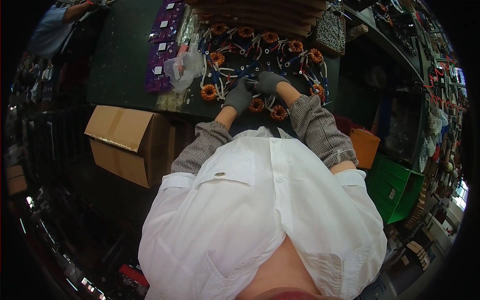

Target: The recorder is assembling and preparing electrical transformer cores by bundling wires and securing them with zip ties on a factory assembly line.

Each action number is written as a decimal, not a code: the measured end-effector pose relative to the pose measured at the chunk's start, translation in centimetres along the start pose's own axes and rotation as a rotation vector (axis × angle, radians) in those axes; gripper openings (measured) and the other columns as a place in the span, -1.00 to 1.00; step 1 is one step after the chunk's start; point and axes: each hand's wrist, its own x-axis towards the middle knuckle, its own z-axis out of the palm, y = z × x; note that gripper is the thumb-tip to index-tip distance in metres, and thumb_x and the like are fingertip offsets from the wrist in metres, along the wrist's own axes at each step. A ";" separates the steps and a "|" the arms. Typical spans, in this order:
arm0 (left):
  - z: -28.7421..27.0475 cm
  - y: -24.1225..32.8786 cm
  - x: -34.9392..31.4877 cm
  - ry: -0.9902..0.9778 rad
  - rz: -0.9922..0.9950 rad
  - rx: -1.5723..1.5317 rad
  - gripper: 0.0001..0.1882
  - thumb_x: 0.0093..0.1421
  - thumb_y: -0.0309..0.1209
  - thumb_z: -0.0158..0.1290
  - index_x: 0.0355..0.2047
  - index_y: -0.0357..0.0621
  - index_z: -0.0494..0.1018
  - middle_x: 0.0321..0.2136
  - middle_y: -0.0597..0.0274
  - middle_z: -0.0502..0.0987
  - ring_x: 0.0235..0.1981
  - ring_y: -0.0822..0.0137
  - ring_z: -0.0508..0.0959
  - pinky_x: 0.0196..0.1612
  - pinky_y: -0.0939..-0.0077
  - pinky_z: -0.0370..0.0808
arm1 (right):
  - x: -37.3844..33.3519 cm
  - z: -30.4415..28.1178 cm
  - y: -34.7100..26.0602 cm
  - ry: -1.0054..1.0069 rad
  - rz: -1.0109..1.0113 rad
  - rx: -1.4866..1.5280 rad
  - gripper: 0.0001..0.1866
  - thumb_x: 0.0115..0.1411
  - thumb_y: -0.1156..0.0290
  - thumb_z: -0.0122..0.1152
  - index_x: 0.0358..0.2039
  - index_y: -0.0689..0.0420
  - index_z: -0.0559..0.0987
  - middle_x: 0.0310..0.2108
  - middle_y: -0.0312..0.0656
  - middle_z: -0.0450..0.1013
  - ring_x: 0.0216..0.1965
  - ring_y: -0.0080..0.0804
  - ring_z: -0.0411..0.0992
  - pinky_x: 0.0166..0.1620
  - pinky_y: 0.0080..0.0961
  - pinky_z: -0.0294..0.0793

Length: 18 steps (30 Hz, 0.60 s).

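Both my hands wear dark grey gloves and meet over a dark green work table. My left hand has its fingers closed around a wire among blue-sleeved leads. Close on its right, my right hand bends inward with fingers pinched at the same spot; its fingertips are partly hidden. Around them lie several copper-wound ring coils with white and blue leads and metal ring terminals. One coil sits left of my left hand. Two more coils, one below the hands and another below my right wrist, lie near the table edge.
Purple circuit boards and a clear plastic bag lie to the left. Stacked cardboard sheets and a box of small metal parts stand behind. A carton, orange bin and green crate flank me. Another person is far left.
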 end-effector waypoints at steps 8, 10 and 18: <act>0.6 -1.8 -0.3 0.101 0.131 -0.072 -0.47 0.08 -0.33 0.01 0.08 -0.07 0.18 -0.16 -0.17 0.49 -0.11 -0.12 0.49 -0.06 0.11 0.40 | -3.4 0.0 -1.7 0.024 -0.053 -0.045 -0.48 0.02 -0.01 0.14 -0.21 0.21 0.57 -0.24 -0.02 0.52 -0.20 -0.15 0.50 -0.10 -0.32 0.45; 1.0 -1.2 -0.5 0.147 0.137 -0.062 -0.46 0.07 -0.31 0.04 0.07 -0.06 0.19 -0.18 -0.16 0.50 -0.13 -0.11 0.49 -0.08 0.10 0.41 | -3.7 0.3 -1.9 0.033 0.022 -0.157 -0.50 0.03 -0.09 0.15 -0.20 0.06 0.58 -0.26 -0.07 0.53 -0.19 -0.19 0.50 -0.12 -0.32 0.45; 2.0 -3.3 -0.6 0.349 0.171 -0.578 -0.53 0.04 -0.53 0.02 0.01 -0.15 0.25 -0.20 -0.04 0.52 -0.42 0.12 0.57 -0.42 0.32 0.49 | -3.1 1.3 0.9 0.083 0.041 0.045 -0.42 0.04 -0.12 0.12 -0.18 0.15 0.56 -0.21 -0.04 0.52 -0.15 -0.14 0.49 -0.07 -0.32 0.43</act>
